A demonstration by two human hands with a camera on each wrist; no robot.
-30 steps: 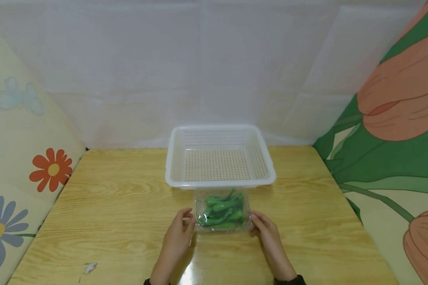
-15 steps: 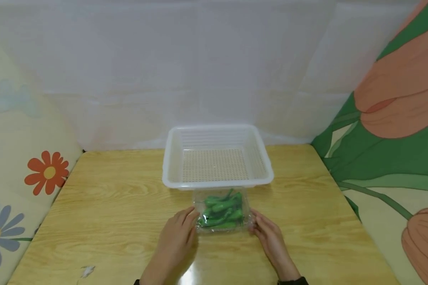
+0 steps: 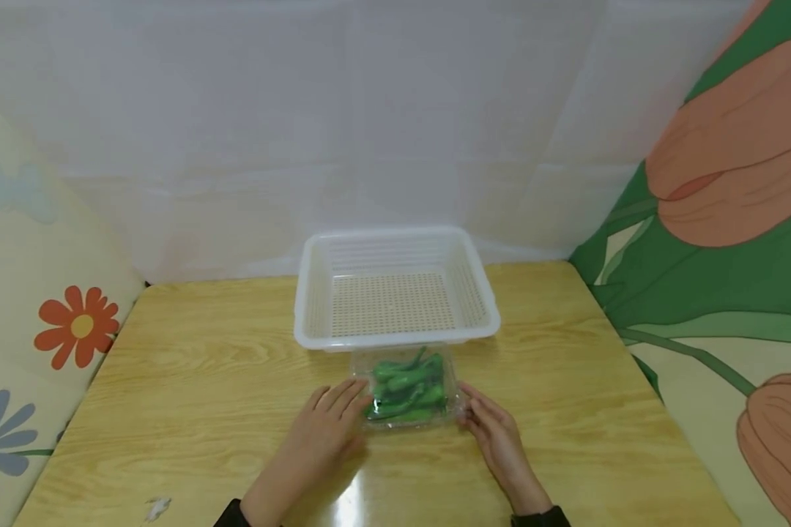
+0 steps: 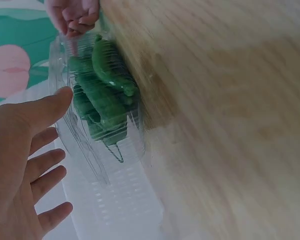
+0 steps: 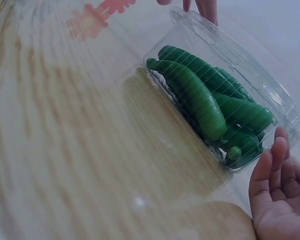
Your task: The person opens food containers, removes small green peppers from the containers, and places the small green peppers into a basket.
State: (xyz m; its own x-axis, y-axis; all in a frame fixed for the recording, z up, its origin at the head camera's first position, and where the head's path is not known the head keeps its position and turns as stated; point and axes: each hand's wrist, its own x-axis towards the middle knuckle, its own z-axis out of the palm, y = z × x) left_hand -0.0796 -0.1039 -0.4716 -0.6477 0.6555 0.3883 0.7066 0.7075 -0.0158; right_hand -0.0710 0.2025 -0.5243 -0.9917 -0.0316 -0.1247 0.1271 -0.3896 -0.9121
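On the table (image 3: 198, 380), near side of the basket (image 3: 395, 341): a clear box (image 3: 362, 359) of green peppers (image 3: 409, 384) lay between the two hands, its far edge touching or just beside the basket's near rim; which, could not be told.
Progress: judged by how things lay, the work looked barely begun; both hands were at the box, and that much was done.
Lid (image 5: 235, 54): seemed down on the box and not yet lifted; whether its edge was fastened did not show.
Peppers: all those in sight sat inside the box, so any emptying of it looked wholly left to do.
Left hand (image 3: 323, 424): unclenched, fingers spread and nearly straight at the box's left end, thumb tip seemingly touching the lid's edge; the box lay just to its right and farther off.
Right hand (image 3: 497, 439): relaxed, fingers slightly bent, with tips against or just beside the box's right end; no firm grasp showed, and the box lay to its left.
Beyond the basket: a white cloth (image 3: 402, 110) hung at the far side.
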